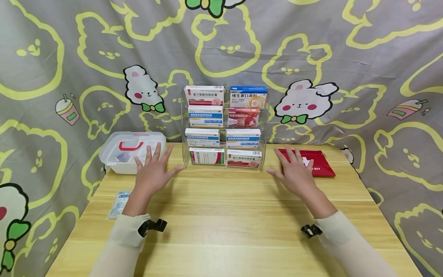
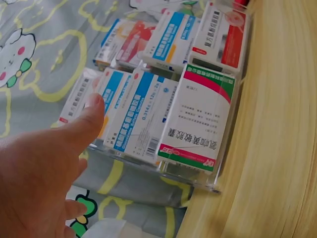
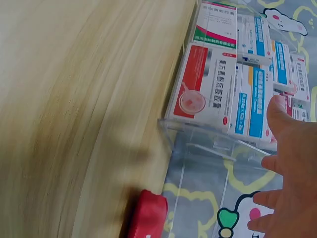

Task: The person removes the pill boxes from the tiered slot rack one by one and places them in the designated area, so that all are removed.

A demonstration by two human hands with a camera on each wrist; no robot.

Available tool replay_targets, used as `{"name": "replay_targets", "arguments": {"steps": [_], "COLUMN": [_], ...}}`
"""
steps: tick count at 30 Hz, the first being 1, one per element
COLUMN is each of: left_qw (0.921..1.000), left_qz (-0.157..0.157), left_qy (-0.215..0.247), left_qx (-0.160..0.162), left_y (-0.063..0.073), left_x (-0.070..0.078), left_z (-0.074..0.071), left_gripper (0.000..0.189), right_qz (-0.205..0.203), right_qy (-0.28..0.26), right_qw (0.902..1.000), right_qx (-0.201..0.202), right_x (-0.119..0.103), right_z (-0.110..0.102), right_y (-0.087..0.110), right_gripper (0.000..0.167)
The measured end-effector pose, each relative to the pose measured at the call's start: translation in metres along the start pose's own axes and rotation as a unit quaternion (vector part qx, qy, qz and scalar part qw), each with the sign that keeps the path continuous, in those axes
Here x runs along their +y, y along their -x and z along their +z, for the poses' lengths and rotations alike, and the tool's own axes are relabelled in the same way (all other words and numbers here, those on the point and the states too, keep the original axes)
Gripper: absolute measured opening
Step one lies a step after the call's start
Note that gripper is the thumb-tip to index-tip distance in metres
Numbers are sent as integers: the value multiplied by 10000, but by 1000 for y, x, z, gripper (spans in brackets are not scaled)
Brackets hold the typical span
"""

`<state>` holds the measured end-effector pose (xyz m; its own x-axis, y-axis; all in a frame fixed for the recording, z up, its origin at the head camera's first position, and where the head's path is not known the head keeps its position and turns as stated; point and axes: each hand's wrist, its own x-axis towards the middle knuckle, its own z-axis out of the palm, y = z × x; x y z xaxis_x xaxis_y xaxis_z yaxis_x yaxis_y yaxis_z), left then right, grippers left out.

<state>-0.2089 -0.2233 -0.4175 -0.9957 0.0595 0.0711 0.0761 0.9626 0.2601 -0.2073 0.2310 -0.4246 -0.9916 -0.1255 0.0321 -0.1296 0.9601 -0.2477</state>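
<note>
My left hand [image 1: 152, 173] is spread with straight fingers above the table, between a lidded clear plastic box [image 1: 124, 165] and a clear tiered rack [image 1: 184, 154]. My right hand [image 1: 297, 175] is spread likewise, its fingers in front of a red first-aid pouch [image 1: 325, 165]. Neither hand holds anything. The rack bears several medicine boxes in two columns, among them a vitamin D box [image 1: 247, 98] at top right, a red box [image 1: 243, 117] below it, and a green-and-pink-edged box [image 2: 195, 119] at bottom left. Both wrist views show a thumb apart from the boxes.
A light wood table [image 1: 221, 223] carries everything. A flat clear packet with blue print [image 1: 119, 202] lies at the left, partly behind my left forearm. Behind the table hangs a grey patterned curtain [image 1: 228, 50]. The plastic box has a red handle [image 1: 130, 146].
</note>
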Motion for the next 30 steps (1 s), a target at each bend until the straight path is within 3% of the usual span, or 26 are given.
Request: {"name": "replay_targets", "arguments": {"steps": [20,30], "left_qw": [9976,9909], "left_qz": [328,597], "left_qy": [585,1205], "left_qx": [180,-9], "left_y": [-27,-44], "left_x": [10,11], "left_z": [-3,-7], "left_gripper": [91,87], "right_qz": [-764,-1227], "right_qy": [12,-43], "right_qw": [9969,9919], "right_qx": [167,316], "right_x": [-48,-73], "right_z": [3,7], "right_y": [-9,-21], "right_gripper": [87,84]}}
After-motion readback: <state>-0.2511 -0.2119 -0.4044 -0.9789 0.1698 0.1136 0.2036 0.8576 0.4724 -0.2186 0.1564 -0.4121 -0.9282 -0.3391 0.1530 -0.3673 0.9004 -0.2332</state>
